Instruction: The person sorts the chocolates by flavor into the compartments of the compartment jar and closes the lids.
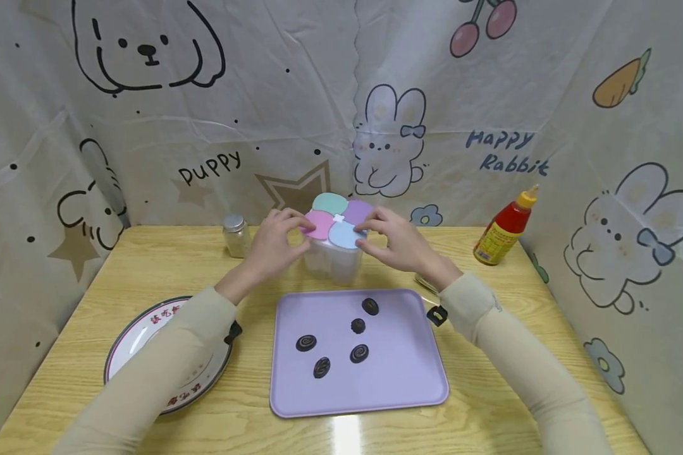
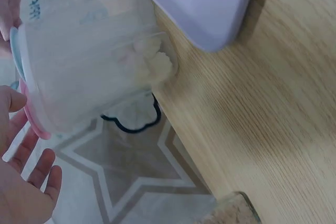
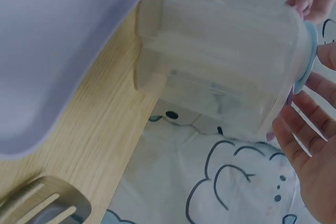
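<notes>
The mouth end of a cloudy, lobed plastic container (image 1: pixel 331 262) lies between the two hands, its smooth lid (image 1: pixel 339 218) of four rounded petals being held at the edge: the pink petal is pinched narrowly by the left hand (image 1: pixel 279 240), the blue one by the right hand (image 1: pixel 401 240). In the head view the far fingers are partly hidden, and through the frosted walls only blurred, pale, lumpy contents can be made out. A slotted metal utensil (image 3: pixel 63 190), below the right-hand grip, is almost covered by the forearm and cut off in the wrist view. On the near side of the grip, five dark, moulded pieces (image 1: pixel 359 353) are borne by a matte lilac tray (image 1: pixel 398 366). Leftward, a glossy plate (image 1: pixel 131 341) is half masked by the sleeve; beyond it stands a metal-capped glass jar (image 1: pixel 236 237).
</notes>
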Demonstrator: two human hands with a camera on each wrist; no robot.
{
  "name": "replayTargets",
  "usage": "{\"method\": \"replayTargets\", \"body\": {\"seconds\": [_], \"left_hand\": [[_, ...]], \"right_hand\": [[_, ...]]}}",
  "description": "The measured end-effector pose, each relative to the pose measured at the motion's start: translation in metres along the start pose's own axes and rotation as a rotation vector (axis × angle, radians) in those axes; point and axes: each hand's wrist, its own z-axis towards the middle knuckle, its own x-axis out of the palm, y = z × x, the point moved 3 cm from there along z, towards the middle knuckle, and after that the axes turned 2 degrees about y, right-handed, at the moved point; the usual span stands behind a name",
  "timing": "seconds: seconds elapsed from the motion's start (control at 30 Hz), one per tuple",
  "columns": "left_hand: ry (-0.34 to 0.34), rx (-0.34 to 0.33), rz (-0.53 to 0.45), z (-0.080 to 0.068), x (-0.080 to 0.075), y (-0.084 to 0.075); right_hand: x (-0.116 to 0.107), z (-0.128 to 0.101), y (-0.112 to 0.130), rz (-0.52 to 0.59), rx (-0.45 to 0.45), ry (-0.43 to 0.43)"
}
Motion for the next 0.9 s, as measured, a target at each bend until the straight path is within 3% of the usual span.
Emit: {"method": "replayTargets", "body": {"seconds": [0.2,0.43,0.6,0.9], "left_hand": [[-0.032,0.009,-0.003,0.003,-0.002,0.004],[-0.027,0.1,-0.022,0.002,0.006,-0.009],[0.016,0.1,-0.005,0.005,0.009,-0.013],[0.069,0.087,0.019,0.008,0.007,-0.006]], "right_hand": [[0.002,-0.001,0.007,-0.07,-0.113,-0.048],[0.003,0.006,0.007,-0.055,-0.246,-0.08],[0.007,0.008,0.006,-0.056,-0.254,-0.064],[0.01,0.012,0.013,-0.153,-0.307,-0.083]]}}
